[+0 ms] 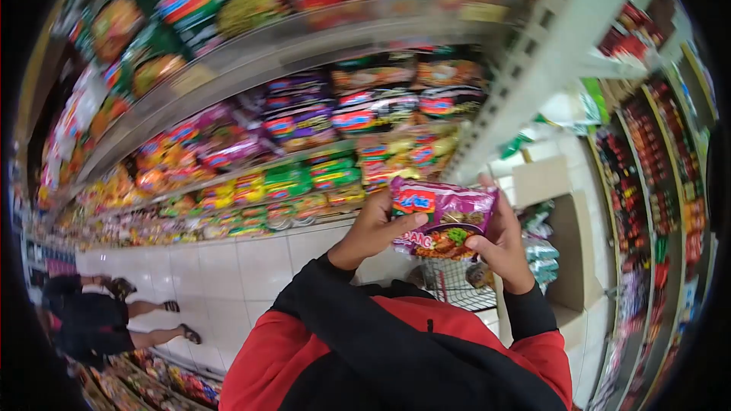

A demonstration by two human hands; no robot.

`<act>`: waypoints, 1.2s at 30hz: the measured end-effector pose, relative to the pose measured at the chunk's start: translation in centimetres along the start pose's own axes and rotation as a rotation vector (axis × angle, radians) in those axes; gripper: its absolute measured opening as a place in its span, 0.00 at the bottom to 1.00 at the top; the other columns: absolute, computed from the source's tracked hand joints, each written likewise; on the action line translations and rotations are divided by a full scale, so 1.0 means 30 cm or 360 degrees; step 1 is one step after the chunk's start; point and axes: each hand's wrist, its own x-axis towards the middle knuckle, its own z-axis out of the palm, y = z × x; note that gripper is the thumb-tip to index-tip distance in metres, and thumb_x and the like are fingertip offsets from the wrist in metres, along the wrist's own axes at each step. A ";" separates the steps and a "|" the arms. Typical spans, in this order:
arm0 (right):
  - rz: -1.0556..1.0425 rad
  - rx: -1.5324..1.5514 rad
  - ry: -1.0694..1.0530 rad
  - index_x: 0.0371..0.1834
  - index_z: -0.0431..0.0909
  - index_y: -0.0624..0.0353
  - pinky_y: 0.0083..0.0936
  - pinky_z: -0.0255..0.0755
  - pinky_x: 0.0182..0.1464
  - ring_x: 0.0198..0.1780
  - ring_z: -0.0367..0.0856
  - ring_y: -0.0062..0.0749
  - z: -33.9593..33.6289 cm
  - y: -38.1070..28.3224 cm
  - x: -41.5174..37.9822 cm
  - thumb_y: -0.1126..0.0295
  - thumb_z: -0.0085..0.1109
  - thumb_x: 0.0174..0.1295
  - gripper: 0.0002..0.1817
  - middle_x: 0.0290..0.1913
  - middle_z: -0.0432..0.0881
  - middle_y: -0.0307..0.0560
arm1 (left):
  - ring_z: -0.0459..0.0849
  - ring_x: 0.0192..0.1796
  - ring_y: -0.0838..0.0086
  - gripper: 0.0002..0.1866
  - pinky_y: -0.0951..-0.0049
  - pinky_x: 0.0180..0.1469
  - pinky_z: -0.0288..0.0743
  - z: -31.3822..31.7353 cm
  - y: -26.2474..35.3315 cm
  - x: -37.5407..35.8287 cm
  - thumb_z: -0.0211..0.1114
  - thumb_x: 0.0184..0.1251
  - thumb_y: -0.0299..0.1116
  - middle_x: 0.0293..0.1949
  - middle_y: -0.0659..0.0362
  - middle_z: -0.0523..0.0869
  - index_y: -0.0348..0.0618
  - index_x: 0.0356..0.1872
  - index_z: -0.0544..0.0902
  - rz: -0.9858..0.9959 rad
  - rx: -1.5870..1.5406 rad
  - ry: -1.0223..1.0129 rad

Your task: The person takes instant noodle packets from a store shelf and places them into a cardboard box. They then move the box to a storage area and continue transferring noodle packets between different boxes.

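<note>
A purple packet of instant noodles (461,215), with a red and blue logo and a picture of food on its front, is held up before my chest. My left hand (371,233) grips its left side, thumb across the front. On the packet's right side my right hand (504,242) is closed, its thumb near the lower corner and its fingers partly hidden behind. Below the packet a wire basket (466,293) shows in part, with a few items in or beside it that I cannot make out.
Shelves of noodle packets (304,175) run along the left and ahead, ending at a white perforated post (525,68). An open cardboard box (572,259) with bagged goods stands at right. More stocked shelves (647,205) line the far right. Another person (87,308) stands at the far left.
</note>
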 end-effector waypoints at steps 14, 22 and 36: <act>-0.0189 0.0293 0.0395 0.61 0.64 0.57 0.29 0.79 0.44 0.51 0.77 0.27 0.579 0.046 0.456 0.67 0.48 0.67 0.20 0.55 0.73 0.44 | 0.72 0.57 0.55 0.18 0.58 0.58 0.65 -0.669 0.295 -0.224 0.65 0.56 0.24 0.54 0.46 0.76 0.42 0.51 0.78 0.1312 0.1893 0.1276; -0.0689 0.0507 -0.0041 0.64 0.61 0.71 0.29 0.69 0.56 0.59 0.71 0.40 0.593 0.180 0.635 0.70 0.47 0.66 0.25 0.64 0.66 0.57 | 0.63 0.64 0.55 0.17 0.53 0.66 0.52 -0.809 0.211 -0.072 0.66 0.56 0.33 0.62 0.47 0.69 0.47 0.49 0.83 0.1679 0.2528 0.1389; -0.0733 0.0922 -0.0572 0.50 0.70 0.69 0.34 0.70 0.56 0.52 0.75 0.39 0.561 0.222 0.846 0.76 0.54 0.62 0.14 0.50 0.77 0.56 | 0.64 0.63 0.56 0.15 0.53 0.67 0.52 -0.858 0.165 -0.013 0.64 0.56 0.34 0.61 0.46 0.69 0.50 0.47 0.84 0.1981 0.2759 0.1463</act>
